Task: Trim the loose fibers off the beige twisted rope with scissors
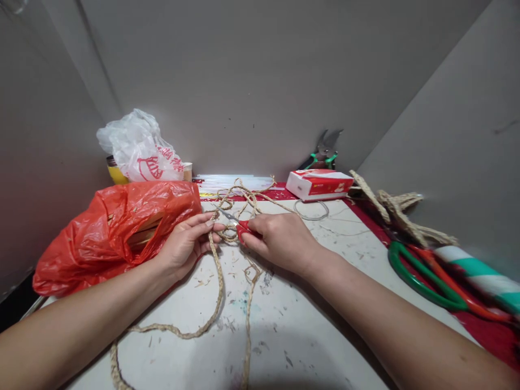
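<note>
My left hand (192,238) pinches a braided straw cord (219,273) between thumb and fingers. From there the cord hangs down, curves left across the white board and runs off at the bottom. My right hand (280,238) grips small scissors (229,216) by their red handles, the blades pointing left toward the cord and my left fingertips. Whether the blades touch the cord I cannot tell. Behind and below both hands lie more loops of the same cord, with one length running straight down to the front edge.
A red plastic bag (117,227) holding slats lies at left, a white bag (140,146) behind it. At the back stand a tissue pack (320,184) and pruning shears (325,149). Straw braids (402,211), a green-and-orange handled tool (430,281) and a striped roll (479,273) lie at right.
</note>
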### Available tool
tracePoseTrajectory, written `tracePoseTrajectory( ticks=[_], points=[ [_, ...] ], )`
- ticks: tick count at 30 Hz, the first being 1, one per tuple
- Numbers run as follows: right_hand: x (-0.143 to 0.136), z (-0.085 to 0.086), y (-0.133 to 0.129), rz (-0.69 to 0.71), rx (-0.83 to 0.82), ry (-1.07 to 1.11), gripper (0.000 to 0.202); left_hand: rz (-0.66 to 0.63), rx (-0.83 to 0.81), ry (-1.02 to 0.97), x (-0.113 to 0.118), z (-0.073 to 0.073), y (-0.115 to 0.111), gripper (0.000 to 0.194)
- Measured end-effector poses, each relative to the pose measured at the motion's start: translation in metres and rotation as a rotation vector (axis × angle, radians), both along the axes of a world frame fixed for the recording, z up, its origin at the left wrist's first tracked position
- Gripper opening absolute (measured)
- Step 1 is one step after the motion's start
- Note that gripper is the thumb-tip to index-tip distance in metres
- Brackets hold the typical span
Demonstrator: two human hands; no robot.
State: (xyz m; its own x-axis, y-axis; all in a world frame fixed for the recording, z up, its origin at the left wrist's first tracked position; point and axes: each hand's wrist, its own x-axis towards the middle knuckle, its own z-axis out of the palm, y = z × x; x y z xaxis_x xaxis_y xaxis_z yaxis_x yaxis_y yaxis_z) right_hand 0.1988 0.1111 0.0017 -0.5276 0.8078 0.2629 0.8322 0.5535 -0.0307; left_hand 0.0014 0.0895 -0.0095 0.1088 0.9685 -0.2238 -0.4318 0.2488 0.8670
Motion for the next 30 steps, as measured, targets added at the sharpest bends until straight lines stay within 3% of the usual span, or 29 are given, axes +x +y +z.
tracePoseTrajectory(
  ticks=[18, 25, 30],
  points=[
    [0.0050, -0.0035, 0.0055, 0.007, 0.012, 0.040, 0.032, -0.122, 0.006, -0.083, -0.0028, -0.0012, 0.0013, 0.020],
    [0.0043, -0.0005, 0.0050, 0.036, 0.018, -0.075, 0.031, -0.109, 0.008, -0.093, -0.0032, -0.0039, 0.0018, 0.018],
    [0.0062, -0.0040, 0.0078, 0.024, 0.025, 0.018, 0.032, -0.140, 0.006, -0.103, -0.0022, -0.0013, 0.0005, 0.021]
  ],
)
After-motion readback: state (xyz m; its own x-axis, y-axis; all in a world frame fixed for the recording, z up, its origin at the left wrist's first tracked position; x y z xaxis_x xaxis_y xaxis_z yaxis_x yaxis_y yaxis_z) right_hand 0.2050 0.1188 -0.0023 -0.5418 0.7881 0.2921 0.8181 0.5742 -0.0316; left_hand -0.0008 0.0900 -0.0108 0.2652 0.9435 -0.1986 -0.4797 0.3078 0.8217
